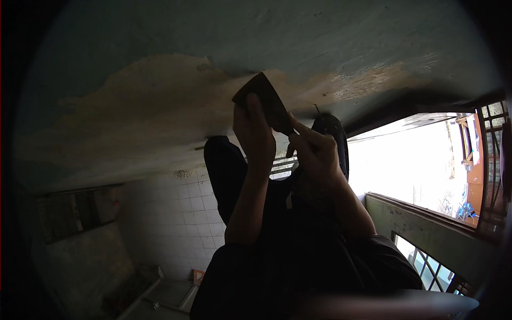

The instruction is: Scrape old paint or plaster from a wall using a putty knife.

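Note:
A broad putty knife (267, 98) with a dark, flared blade is held up in front of the wall. My right hand (320, 154) grips it at the narrow handle end, and the fingers hide most of the handle. My left hand (255, 134) holds the blade along its left side, with the thumb laid on its flat face. Behind the blade, the grey-green painted wall (256, 32) bears a bare tan patch (152, 88). Pale scratch marks (362, 82) cross the right part of that patch. Whether the blade touches the wall, I cannot tell.
My bent knees (222, 160) reach close to the wall. White square tiles (196, 204) show at lower left. A bright opening (400, 168) lies at right, with a metal grille (494, 140) beside it. A flat pale panel (170, 294) sits at lower left.

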The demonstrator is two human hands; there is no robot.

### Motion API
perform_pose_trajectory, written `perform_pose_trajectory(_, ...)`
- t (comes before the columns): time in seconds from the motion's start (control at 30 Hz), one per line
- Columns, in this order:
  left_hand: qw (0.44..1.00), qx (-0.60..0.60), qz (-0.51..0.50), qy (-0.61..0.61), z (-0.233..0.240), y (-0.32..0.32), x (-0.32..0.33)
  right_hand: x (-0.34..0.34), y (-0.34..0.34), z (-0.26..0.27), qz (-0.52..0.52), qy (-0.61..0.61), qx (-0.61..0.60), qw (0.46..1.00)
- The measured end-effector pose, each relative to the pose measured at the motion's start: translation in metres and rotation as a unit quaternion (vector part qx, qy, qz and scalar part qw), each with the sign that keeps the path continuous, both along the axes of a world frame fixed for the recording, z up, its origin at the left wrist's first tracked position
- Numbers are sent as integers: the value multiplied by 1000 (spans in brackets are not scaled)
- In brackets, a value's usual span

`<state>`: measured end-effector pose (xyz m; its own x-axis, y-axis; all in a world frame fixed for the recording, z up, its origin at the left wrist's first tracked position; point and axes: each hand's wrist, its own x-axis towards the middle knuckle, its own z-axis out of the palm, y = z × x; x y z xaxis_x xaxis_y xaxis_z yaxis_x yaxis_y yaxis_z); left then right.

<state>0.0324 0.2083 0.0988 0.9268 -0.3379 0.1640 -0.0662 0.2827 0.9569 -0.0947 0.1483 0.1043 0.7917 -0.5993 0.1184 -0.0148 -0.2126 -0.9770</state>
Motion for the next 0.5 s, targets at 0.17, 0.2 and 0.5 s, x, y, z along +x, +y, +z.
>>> perform_pose_trajectory(0.17,999,-26,-24,0,-4,-1,1,0,3,0,1,-30,-18,999)
perform_pose_trajectory(0.2,1000,-9,-23,8,-2,-2,0,-1,-1,-3,2,-22,-27,999)
perform_pose_trajectory(0.5,1000,1,-20,9,2,-3,0,1,-10,-8,-6,-40,-78,996)
